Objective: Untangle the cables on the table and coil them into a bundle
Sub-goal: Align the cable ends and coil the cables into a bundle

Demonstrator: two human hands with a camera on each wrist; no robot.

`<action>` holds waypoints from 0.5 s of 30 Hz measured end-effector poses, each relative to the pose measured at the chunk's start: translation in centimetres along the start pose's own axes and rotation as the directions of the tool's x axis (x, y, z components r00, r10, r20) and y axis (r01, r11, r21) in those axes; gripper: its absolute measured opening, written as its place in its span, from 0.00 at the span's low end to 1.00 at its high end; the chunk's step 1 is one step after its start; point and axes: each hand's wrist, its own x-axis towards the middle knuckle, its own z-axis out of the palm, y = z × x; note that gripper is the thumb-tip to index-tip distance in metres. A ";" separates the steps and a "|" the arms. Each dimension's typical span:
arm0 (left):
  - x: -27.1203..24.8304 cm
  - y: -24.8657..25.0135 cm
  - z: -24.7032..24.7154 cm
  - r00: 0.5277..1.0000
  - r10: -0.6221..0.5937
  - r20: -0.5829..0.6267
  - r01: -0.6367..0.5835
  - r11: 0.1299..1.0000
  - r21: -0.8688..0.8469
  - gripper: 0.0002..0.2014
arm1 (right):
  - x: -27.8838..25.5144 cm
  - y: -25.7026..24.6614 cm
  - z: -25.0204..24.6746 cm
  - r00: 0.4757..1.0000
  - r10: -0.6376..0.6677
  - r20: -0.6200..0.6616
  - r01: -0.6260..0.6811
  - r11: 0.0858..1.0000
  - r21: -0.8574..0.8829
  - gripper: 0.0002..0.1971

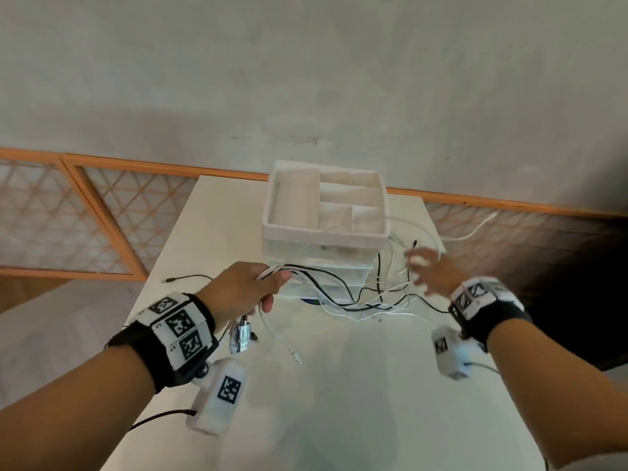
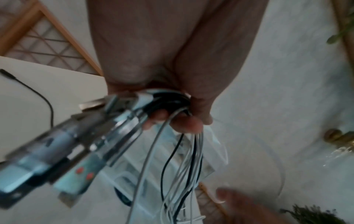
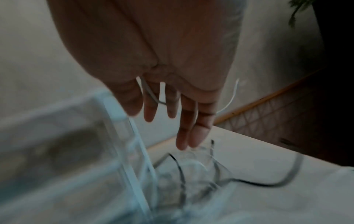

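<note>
Gripping a bunch of thin black and white cables (image 1: 326,294), the left hand (image 1: 243,290) is seen curled tight around them above the white table (image 1: 339,402). Several strands are fanned out from the fist across the tabletop; an exact count cannot be made. At least two silver plug ends (image 2: 57,154) are left dangling below the fist. The right hand (image 1: 430,271), blurred, is held over the tangle with fingers (image 3: 191,130) spread and straight, nothing gripped. One white compartmented organiser tray (image 1: 326,202) is stacked on clear plastic drawers (image 1: 326,270) behind the cables.
</note>
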 end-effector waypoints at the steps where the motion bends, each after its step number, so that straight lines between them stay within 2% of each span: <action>1: 0.0 0.4 -0.1 1.000 0.006 -0.011 -0.006 1.000 -0.014 0.21 | -0.4 1.9 1.2 0.995 0.033 0.093 -0.015 0.983 -0.183 0.19; 3: -0.2 1.2 -0.1 1.000 0.007 -0.023 -0.009 0.997 -0.072 0.20 | -2.2 3.9 3.1 0.977 0.088 0.192 0.003 0.904 -0.427 0.35; 5: -0.4 1.7 0.1 1.000 -0.006 -0.002 0.005 0.985 -0.173 0.18 | -3.5 4.2 3.9 0.975 0.128 0.182 -0.028 0.883 -0.469 0.43; 7: -0.6 2.1 0.4 0.999 -0.019 0.029 0.025 0.970 -0.241 0.19 | -4.2 3.2 3.6 0.992 0.077 0.095 -0.027 0.895 -0.445 0.43; 9: -0.7 2.5 0.9 0.998 -0.034 0.060 0.050 0.952 -0.302 0.21 | -5.2 0.5 2.9 0.995 -0.091 -0.040 0.069 0.925 -0.373 0.38; 10: -0.7 2.8 1.2 0.996 -0.039 0.078 0.064 0.939 -0.337 0.22 | -5.9 -1.3 2.7 0.969 -0.220 -0.116 0.175 0.934 -0.311 0.34; 11: -0.7 3.1 1.5 0.994 -0.041 0.097 0.073 0.929 -0.363 0.22 | -6.7 -3.2 2.8 0.920 -0.351 -0.176 0.305 0.921 -0.243 0.29; 13: -0.8 3.6 2.1 0.990 -0.027 0.138 0.079 0.916 -0.393 0.22 | -8.3 -6.8 3.6 0.827 -0.528 -0.193 0.503 0.849 -0.165 0.20; 15: -0.9 3.8 2.6 0.987 -0.003 0.164 0.072 0.908 -0.413 0.21 | -9.1 -8.8 4.9 0.795 -0.589 -0.147 0.574 0.808 -0.134 0.11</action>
